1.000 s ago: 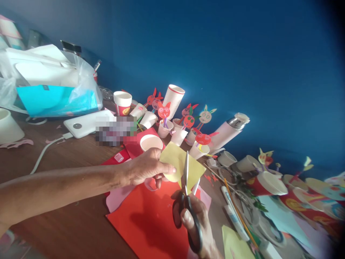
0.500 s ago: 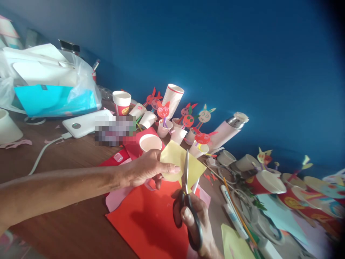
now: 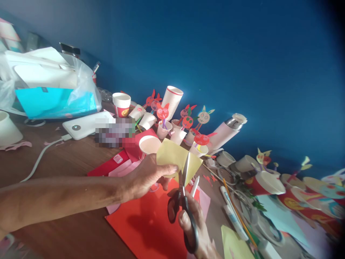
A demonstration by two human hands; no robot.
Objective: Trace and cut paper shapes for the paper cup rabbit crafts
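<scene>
My left hand (image 3: 149, 176) pinches a sheet of pale yellow paper (image 3: 172, 160) between thumb and fingers, above the table. My right hand (image 3: 194, 230) grips black-handled scissors (image 3: 183, 212) by the loops, with the thumb through one. The steel blades (image 3: 185, 172) stand upright and run into the paper's lower edge, and part of them is hidden behind the sheet. Beneath both hands lies a sheet of red paper (image 3: 142, 223), with pink paper (image 3: 121, 172) partly under my left hand.
Paper cups (image 3: 164, 129) holding paper animal faces on sticks stand along the blue wall (image 3: 242, 64), with a pale pink thermos flask (image 3: 226, 131) beside them. A white power bank (image 3: 83, 124) and a plastic bag (image 3: 54, 82) sit to the left; coloured paper and cups lie right.
Both hands and the yellow paper have shifted slightly left and down. The scissors have tilted, their handles swinging left, with the blades still in the paper.
</scene>
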